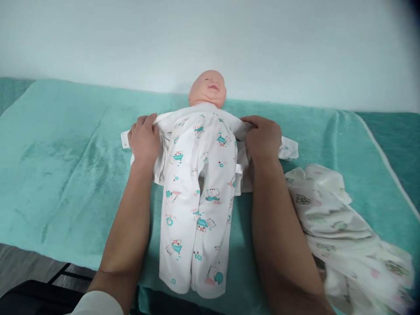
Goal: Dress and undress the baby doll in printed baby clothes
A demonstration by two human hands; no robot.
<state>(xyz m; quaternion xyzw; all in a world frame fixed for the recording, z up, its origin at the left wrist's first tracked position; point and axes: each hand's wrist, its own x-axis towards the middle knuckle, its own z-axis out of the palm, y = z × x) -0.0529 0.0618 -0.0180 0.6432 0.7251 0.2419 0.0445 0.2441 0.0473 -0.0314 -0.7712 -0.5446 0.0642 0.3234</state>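
Currently, left hand (pixel 144 138): fingers curled closed on white cloth (pixel 166 120) at the waist of the open-crotch baby trousers (pixel 187 175).
Right hand (pixel 263 138): fingers pinching white cloth at the opposite side.
Trousers: between both hands, over the baby doll (pixel 210 89), below its head.

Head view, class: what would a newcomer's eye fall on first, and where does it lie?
Probably the doll's bare head, face up at top centre near the pale wall. Below it, white printed trousers spread down the middle, with the left hand and right hand beside their upper part. A crumpled patterned cloth lies at lower right.
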